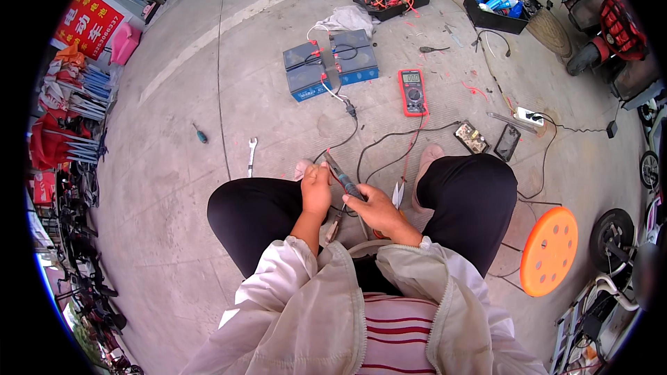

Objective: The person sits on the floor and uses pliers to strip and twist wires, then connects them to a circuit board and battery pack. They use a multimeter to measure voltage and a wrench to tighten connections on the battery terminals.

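Observation:
My left hand is closed in front of my left knee, pinching a thin black cable; its fingers hide the cable's end. In my right hand is a slim tool that looks like pliers, with grey jaws and a dark teal handle. Its jaws reach close to the left fingertips; whether they touch the cable I cannot tell. Under the right hand, silver-bladed scissors show in part. Below the hands hangs a small brownish connector-like piece. The cable leads up to two blue-sided batteries wired together.
A red multimeter lies right of the batteries. Further right are an opened circuit board, its black case and a white power strip. A wrench and screwdriver lie left; an orange stool stands right.

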Motion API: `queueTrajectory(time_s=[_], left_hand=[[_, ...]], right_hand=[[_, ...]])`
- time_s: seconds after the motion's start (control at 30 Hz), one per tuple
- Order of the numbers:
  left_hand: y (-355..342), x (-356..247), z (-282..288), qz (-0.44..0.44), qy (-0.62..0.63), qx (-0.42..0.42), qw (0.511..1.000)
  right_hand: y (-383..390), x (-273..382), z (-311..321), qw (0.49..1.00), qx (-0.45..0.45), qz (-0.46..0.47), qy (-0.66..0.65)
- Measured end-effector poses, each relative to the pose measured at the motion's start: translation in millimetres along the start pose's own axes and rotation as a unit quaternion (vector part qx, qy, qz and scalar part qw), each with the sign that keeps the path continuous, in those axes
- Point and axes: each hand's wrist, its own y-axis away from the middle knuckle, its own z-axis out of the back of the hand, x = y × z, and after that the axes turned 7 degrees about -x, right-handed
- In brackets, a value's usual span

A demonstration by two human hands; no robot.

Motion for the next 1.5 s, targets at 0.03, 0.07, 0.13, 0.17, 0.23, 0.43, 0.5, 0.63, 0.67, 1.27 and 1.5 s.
queueTrajectory(time_s=[0.03,0.07,0.13,0.17,0.23,0.43,0.5,0.63,0.67,1.27,1.5], left_hand=[[0,-9,1,0.019,0.026,0.012,0.999],[1,-16,2,0.039,0.052,0.024,0.998],[2,-20,3,0.070,0.103,0.051,0.991],[2,-21,4,0.082,0.127,0.065,0.986],[4,-24,5,0.099,0.150,0.091,0.980],[3,-34,11,0.169,0.208,0.104,0.958],[3,-41,12,0.199,0.243,0.081,0.946],[3,-43,21,0.195,0.263,0.080,0.941],[3,-44,23,0.170,0.229,0.082,0.955],[14,-61,17,0.065,0.204,0.008,0.977],[13,-76,29,0.115,0.197,-0.014,0.974]], right_hand=[[2,1,3,1.000,-0.001,0.023,0.017],[3,0,6,0.999,0.000,0.034,0.021],[9,-3,10,0.998,-0.001,0.054,0.030],[10,-4,11,0.997,-0.004,0.063,0.041],[13,-5,12,0.995,-0.010,0.078,0.062],[22,-2,6,0.974,-0.079,0.170,0.125],[26,0,3,0.976,-0.090,0.161,0.113],[31,17,3,0.999,-0.034,0.017,0.023],[32,19,2,0.999,-0.027,0.018,0.014],[34,19,-1,0.983,-0.032,0.168,0.061],[32,-3,-11,0.987,-0.129,0.089,-0.040]])
